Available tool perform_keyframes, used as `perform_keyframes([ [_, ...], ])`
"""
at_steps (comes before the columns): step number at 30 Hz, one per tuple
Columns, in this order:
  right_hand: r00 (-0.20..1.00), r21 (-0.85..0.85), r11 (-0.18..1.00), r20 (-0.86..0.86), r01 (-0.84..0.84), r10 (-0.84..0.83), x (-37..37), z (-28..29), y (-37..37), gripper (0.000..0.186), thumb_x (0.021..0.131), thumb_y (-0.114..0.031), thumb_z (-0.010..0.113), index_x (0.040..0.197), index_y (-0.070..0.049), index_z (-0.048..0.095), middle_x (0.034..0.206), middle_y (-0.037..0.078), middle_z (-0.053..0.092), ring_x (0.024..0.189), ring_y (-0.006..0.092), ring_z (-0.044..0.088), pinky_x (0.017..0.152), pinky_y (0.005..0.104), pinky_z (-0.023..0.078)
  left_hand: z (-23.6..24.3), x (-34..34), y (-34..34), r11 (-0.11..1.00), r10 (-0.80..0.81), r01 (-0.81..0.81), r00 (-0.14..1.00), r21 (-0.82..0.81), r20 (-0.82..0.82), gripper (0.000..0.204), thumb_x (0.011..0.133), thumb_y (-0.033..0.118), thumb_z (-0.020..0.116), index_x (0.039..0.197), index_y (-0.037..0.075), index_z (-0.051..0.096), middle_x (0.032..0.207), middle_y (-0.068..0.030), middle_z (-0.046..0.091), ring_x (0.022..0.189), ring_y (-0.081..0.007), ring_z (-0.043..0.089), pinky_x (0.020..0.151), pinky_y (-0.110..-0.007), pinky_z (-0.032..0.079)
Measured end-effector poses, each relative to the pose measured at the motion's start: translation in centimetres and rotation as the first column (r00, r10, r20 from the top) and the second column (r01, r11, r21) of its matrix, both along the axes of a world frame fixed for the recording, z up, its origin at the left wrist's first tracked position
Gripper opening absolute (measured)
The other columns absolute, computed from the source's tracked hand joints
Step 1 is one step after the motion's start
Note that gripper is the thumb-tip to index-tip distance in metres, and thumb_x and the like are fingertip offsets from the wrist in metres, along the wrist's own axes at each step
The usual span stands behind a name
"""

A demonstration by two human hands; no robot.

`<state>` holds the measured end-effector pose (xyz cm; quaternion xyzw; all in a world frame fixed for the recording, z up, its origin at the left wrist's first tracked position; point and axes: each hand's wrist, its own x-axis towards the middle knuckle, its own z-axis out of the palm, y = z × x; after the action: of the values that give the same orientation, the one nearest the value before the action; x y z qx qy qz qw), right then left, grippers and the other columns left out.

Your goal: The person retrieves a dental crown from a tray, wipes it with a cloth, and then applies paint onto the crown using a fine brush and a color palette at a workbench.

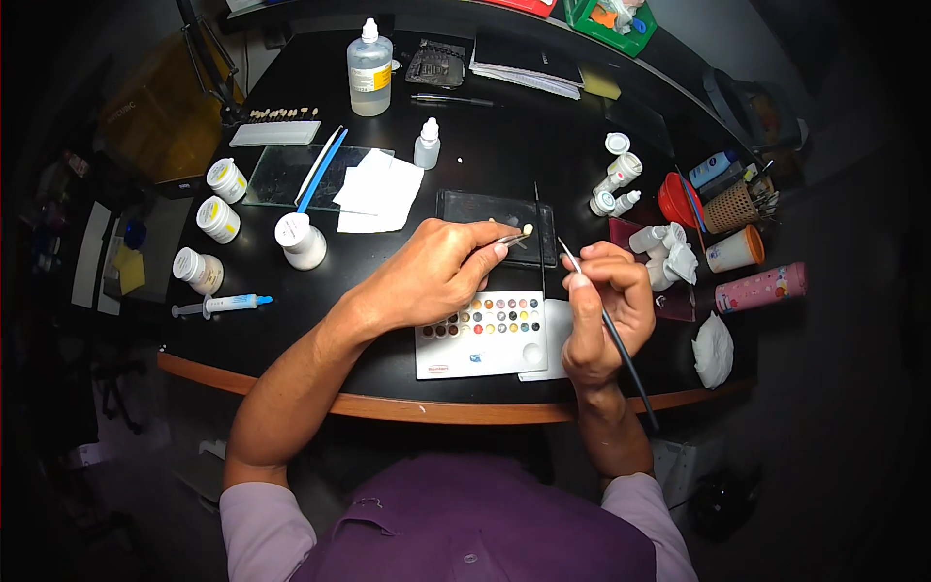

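Note:
My left hand (436, 267) is closed in a pinch on slim metal tweezers (512, 239). A small cream-coloured dental crown (528, 230) sits at their tip, above a dark flat tray (470, 207). Between the fingers of my right hand (613, 306) is a thin dark-handled paintbrush (621, 347), its fine tip pointing up and left, apart from the crown. Below both hands lies a white palette (465, 365) with rows of small coloured wells, partly covered by my left hand. A second thin brush (539, 218) lies across the tray's right part.
White jars (218, 221) stand at left near a syringe (223, 305). White paper sheets (383, 194) partly cover a glass slab (276, 175). Bottles (369, 78) stand behind. At right are small containers (621, 170), a red bowl (677, 201), a pink cylinder (761, 288) and crumpled tissue (714, 351).

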<state>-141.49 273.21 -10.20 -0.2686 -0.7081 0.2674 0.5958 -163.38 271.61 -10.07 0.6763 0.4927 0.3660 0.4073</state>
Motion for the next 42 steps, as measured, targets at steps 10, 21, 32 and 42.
perform_keyframes([
  [10, 0.999, -0.299, 0.954, 0.03, 0.032, -0.024, -1.0, -0.8, 0.3, 0.008, 0.104, -0.004, 0.069, 0.109, 0.002, 0.068, 0.102, 0.01, 0.073, 0.095, 0.0131, 0.072, 0.081, 0.0238, 0.057, 0.5, 0.5, -0.3, 0.969, -0.092, 0.141, 0.969, -0.203, 0.231, 0.037, 0.112, 0.018, 0.051, 0.14, -0.001, 0.066, 0.076, 0.001, 0.066, 0.062, -0.0039, 0.052, 0.058, -0.025, 0.043],
  [21, 1.0, -0.423, 0.906, -0.03, -0.008, -0.005, -1.1, -0.6, 0.4, 0.006, 0.102, -0.002, 0.071, 0.106, 0.002, 0.069, 0.093, 0.005, 0.071, 0.083, 0.0052, 0.065, 0.07, 0.0182, 0.05, -0.3, 0.3, -0.2, 0.93, -0.13, 0.281, 0.856, -0.238, 0.501, 0.033, 0.113, 0.015, 0.045, 0.134, -0.001, 0.066, 0.081, 0.0007, 0.066, 0.062, -0.0044, 0.052, 0.058, -0.023, 0.046],
  [32, 0.999, -0.385, 0.922, -0.042, -0.035, 0.02, -0.7, -0.3, 0.2, 0.009, 0.103, -0.005, 0.067, 0.106, 0.003, 0.069, 0.097, 0.012, 0.075, 0.088, 0.0117, 0.068, 0.079, 0.0265, 0.055, -0.2, 0.3, -0.2, 0.936, -0.137, 0.271, 0.868, -0.226, 0.476, 0.033, 0.112, 0.013, 0.046, 0.135, -0.002, 0.066, 0.083, 0.0003, 0.067, 0.065, -0.0043, 0.052, 0.061, -0.022, 0.046],
  [42, 0.982, -0.36, 0.925, -0.18, -0.118, 0.056, 0.1, -0.3, 0.5, 0.026, 0.108, -0.011, 0.052, 0.126, 0.006, 0.058, 0.101, 0.016, 0.076, 0.093, 0.0168, 0.07, 0.092, 0.032, 0.053, 0.3, 0.6, -0.7, 0.999, -0.032, 0.033, 0.98, -0.006, 0.194, 0.031, 0.103, 0.007, 0.055, 0.127, -0.002, 0.072, 0.092, -0.0106, 0.075, 0.069, -0.0162, 0.065, 0.067, -0.033, 0.054],
])
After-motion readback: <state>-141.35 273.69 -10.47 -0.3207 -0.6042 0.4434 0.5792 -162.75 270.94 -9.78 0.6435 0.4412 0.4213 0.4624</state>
